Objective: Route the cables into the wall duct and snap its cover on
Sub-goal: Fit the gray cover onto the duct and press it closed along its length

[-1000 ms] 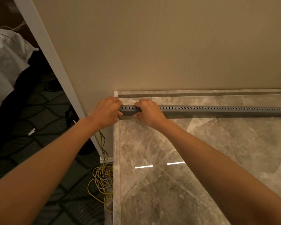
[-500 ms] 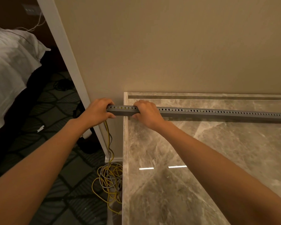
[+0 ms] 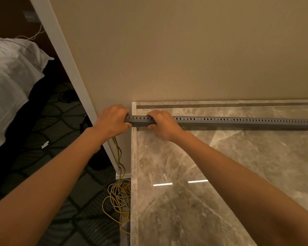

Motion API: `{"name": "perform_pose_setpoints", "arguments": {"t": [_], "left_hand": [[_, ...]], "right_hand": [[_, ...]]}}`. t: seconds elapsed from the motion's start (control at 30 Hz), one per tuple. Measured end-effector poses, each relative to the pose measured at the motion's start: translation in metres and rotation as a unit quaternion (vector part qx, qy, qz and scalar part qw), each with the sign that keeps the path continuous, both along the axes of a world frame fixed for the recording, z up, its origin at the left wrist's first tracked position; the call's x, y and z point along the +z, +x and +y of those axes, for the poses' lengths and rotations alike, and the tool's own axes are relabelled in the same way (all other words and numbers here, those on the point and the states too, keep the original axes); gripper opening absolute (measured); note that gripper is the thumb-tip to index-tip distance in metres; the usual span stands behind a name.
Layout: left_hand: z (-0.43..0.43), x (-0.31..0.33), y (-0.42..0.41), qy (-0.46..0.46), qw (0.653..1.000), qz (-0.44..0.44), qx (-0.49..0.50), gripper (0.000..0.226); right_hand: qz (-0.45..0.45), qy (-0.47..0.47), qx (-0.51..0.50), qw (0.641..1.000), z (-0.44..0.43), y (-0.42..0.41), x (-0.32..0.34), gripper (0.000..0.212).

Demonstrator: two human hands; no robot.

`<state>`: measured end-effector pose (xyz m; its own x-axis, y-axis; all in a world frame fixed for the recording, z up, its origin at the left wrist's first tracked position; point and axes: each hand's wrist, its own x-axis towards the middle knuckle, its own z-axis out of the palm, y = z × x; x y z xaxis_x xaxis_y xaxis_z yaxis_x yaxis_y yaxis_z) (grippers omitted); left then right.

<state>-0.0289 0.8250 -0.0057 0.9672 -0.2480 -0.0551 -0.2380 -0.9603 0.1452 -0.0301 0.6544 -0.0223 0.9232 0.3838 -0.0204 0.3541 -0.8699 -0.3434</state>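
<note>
A long grey perforated duct (image 3: 238, 122) lies across the marble surface (image 3: 220, 174), running off the right edge of view. Its left end sticks out slightly past the marble's left edge. My left hand (image 3: 112, 121) grips that left end, fingers curled over it. My right hand (image 3: 163, 124) grips the duct just to the right, fingers over the top and thumb below. Yellow and grey cables (image 3: 119, 197) hang down from under my left hand and pile in loops on the floor. No separate cover is visible.
A beige wall (image 3: 185, 50) rises behind the marble. A white door frame (image 3: 75, 77) slants down the left. Beyond it are dark patterned carpet (image 3: 48, 130) and white bedding (image 3: 9, 73).
The duct's left end has slid left past the marble edge, both hands moving with it. The view has shifted, so the scene sits further right.
</note>
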Motion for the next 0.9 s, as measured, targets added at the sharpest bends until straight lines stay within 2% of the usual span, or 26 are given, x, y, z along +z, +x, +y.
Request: {"name": "perform_pose_setpoints", "arguments": {"t": [0.13,0.27,0.53,0.7,0.9], "left_hand": [[-0.055,0.002,-0.005,0.05,0.995,-0.03,-0.086,0.034],[-0.111,-0.011,-0.013,0.093,0.977,-0.08,-0.173,0.038],[-0.22,-0.019,-0.016,0.113,0.946,-0.108,-0.283,0.057],[-0.291,-0.023,-0.017,0.142,0.952,-0.1,-0.254,0.057],[-0.334,-0.026,-0.003,0.091,0.984,-0.066,-0.14,0.039]], "right_hand": [[0.0,-0.006,-0.061,0.998,-0.051,-0.008,-0.003,0.04],[0.007,-0.009,-0.127,0.992,-0.108,-0.017,0.001,0.042],[-0.057,0.053,-0.278,0.958,-0.232,-0.037,-0.007,0.028],[-0.072,0.041,-0.277,0.957,-0.296,-0.039,-0.014,0.033],[-0.057,0.039,-0.15,0.986,-0.348,-0.018,-0.021,0.034]]}}
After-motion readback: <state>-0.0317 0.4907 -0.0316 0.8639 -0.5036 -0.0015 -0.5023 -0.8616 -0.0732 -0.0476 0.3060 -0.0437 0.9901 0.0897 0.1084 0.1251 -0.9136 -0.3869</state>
